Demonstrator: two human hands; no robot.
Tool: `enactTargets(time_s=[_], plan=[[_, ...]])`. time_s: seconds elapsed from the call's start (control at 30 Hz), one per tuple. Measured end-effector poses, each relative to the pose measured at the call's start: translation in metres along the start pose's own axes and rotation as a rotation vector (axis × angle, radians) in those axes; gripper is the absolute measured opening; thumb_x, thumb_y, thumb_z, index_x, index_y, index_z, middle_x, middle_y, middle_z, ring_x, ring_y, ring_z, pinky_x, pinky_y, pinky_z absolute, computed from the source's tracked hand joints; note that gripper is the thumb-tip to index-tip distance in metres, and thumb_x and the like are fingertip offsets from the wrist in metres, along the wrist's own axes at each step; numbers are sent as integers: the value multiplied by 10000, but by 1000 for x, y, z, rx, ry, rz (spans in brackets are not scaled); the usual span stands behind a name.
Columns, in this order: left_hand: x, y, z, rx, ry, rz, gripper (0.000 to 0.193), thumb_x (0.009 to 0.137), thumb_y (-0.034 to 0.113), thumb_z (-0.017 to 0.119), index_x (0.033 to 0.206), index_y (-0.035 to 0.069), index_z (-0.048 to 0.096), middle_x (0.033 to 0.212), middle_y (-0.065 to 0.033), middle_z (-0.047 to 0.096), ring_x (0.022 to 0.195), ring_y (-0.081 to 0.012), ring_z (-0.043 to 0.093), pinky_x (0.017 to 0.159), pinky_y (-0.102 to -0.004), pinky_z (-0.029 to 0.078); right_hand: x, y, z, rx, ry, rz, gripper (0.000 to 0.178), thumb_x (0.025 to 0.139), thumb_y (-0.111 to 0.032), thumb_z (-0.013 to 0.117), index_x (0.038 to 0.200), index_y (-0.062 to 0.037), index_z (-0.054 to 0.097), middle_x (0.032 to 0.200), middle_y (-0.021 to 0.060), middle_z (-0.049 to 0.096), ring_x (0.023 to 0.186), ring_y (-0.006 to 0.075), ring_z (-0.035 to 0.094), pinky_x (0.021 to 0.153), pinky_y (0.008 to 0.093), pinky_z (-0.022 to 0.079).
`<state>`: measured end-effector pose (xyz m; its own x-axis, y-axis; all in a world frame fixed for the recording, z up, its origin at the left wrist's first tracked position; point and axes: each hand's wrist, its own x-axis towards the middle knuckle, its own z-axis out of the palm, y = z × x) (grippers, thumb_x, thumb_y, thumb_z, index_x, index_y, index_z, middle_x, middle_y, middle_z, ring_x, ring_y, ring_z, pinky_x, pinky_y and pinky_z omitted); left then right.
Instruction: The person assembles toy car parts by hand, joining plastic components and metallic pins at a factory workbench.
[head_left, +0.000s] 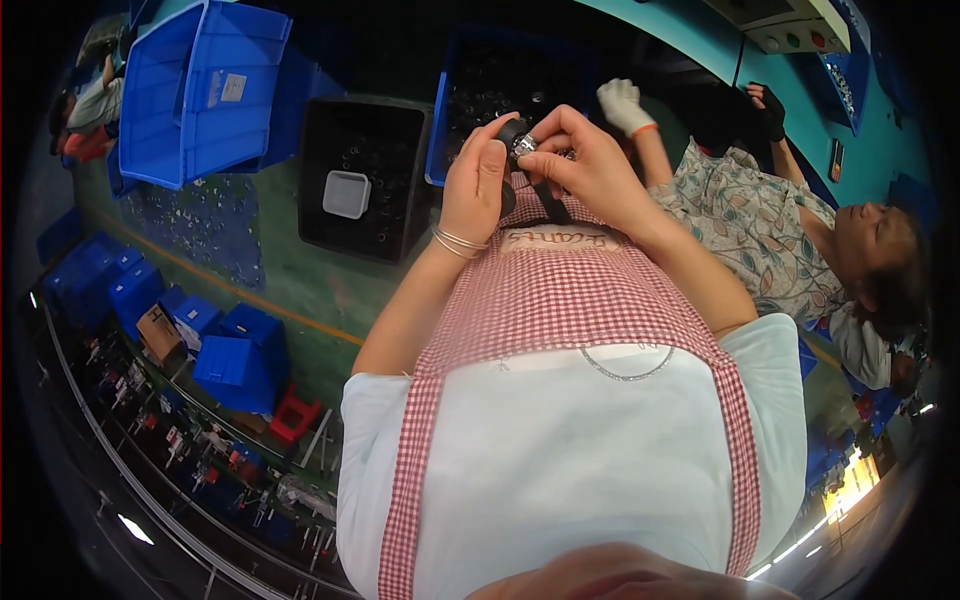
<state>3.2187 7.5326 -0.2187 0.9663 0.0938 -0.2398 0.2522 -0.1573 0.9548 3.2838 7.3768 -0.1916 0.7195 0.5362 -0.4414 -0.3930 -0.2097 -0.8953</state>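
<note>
Green workshop floor below, black crate [362,175] and blue bin [500,75] of parts ahead; left hand [478,185] and right hand [585,160], fingers closed, pinch one small black-and-silver fitting [519,141] at chest height, apparently mid-assembly, next needing a steady twist or press.

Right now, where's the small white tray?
In the head view, upper left of centre: the white tray lies inside the black bin, left of both hands.

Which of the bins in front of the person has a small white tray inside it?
The black bin, left of the left hand; the blue bins show no white tray.
</note>
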Motion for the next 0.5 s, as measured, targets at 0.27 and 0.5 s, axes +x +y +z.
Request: enactTargets(time_s=[0.27, 0.5], plan=[[-16, 14, -12, 353, -149, 171, 450, 824, 277, 609, 1186, 38, 492, 966, -143, 622, 850, -276, 622, 744, -324, 488, -9, 1, -8, 102, -227, 180, 159, 837, -136, 611, 789, -12, 524, 622, 40, 572, 496, 74, 523, 442, 177, 394], [-38, 22, -4, 290, -269, -52, 372, 841, 210, 583, 1145, 42, 450, 904, -163, 618, 835, -297, 628, 718, -330, 485, -36, 17, -7, 119, -223, 212, 184, 838, -186, 621, 870, -35, 521, 635, 13, 541, 482, 66, 493, 434, 184, 383]])
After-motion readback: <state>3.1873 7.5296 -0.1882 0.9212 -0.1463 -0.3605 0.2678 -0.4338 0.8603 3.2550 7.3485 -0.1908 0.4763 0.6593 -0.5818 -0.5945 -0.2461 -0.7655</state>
